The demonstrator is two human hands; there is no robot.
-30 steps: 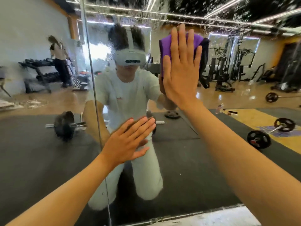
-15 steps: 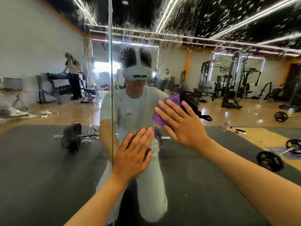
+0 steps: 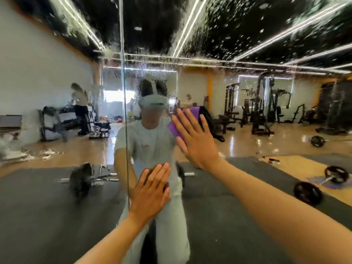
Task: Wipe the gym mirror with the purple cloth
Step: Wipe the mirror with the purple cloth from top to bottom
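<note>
Purple cloth is pinned flat against the gym mirror under my right hand, fingers straight and spread, pressing rather than gripping, and it sits about mid-height, just right of the vertical seam between panels. My left hand is lower, close beside that seam, palm flat on the glass with fingers together, holding nothing, just bracing. Up top, droplets and streaks cover the glass thickly, so I judge plenty of wiping is left. Here's the worry: with only an open palm on the cloth, a fast stroke could let it bunch or slip out from under the fingers, and a dark flap already pokes out past them. The bare bracing palm may well leave a fresh print on the glass. Wet runs from above could also trickle over the lower glass if I work low first.
</note>
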